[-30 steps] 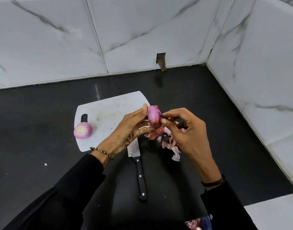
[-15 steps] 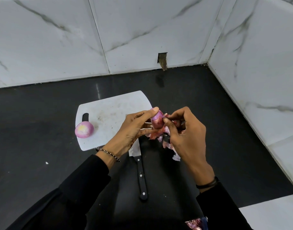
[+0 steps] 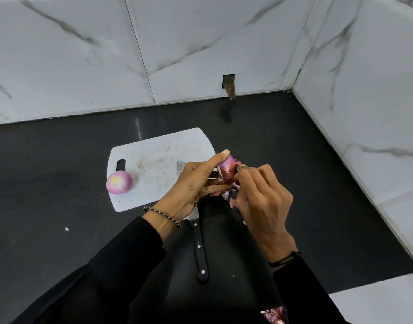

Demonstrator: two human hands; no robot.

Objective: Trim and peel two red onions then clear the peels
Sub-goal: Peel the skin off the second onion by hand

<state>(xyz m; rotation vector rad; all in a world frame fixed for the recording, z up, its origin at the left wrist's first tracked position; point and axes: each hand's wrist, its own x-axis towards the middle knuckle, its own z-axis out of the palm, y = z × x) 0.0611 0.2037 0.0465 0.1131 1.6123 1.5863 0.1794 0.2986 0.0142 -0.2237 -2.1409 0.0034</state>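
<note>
Single head-worn wide-angle view — looks forward and down at the dark table from close above, facing a corner of marble-tiled walls; both forearms enter from the bottom edge.

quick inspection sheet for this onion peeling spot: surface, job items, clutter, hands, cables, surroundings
surface: black countertop with a white cutting board lying flat on it.
job's things: peeled onion rests at the board's left edge; second onion, partly skinned, is held above the board's right edge; knife has its blade mostly hidden under the left hand and its handle toward the person.
clutter: loose peels below the hands; white speck on the counter.
hands: left hand grips the second onion; right hand pinches at its skin.
cables: nothing seen.
surroundings: marble-tile walls meeting in a corner; small hole in the back wall.
</note>
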